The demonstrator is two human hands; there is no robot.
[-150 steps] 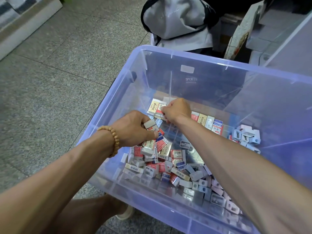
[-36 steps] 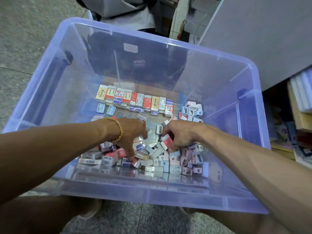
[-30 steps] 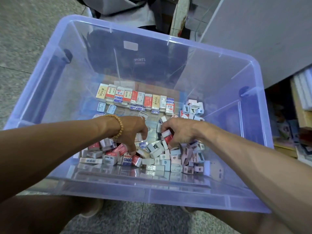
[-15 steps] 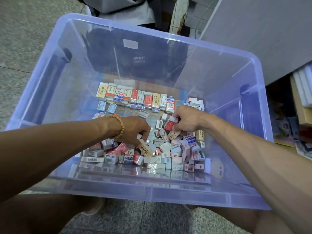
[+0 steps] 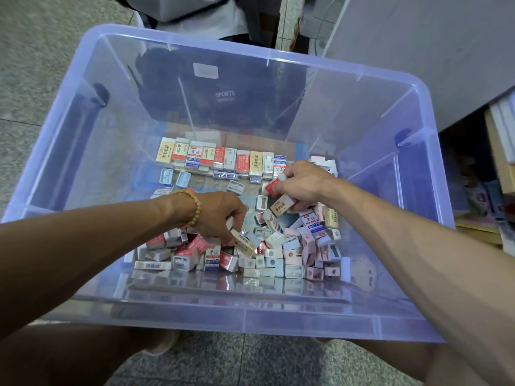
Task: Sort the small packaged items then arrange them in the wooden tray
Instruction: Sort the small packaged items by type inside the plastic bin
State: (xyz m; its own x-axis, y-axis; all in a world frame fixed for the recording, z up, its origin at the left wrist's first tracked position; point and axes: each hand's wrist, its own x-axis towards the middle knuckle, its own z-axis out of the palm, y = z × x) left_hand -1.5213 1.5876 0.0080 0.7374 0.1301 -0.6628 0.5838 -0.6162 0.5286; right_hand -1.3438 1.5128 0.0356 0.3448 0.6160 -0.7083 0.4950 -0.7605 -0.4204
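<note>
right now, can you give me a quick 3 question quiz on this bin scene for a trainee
1. True or false: the neat row of packets lies along the far side of the clear plastic bin.
2. Which hand wears the bead bracelet? A) left B) right C) neither
3. Fill in: the right hand grips a red packet and a ____ packet.

Key
1. True.
2. A: it sits on the wrist of the left hand, which pinches a beige packet over the loose pile.
3. Beige.
</note>
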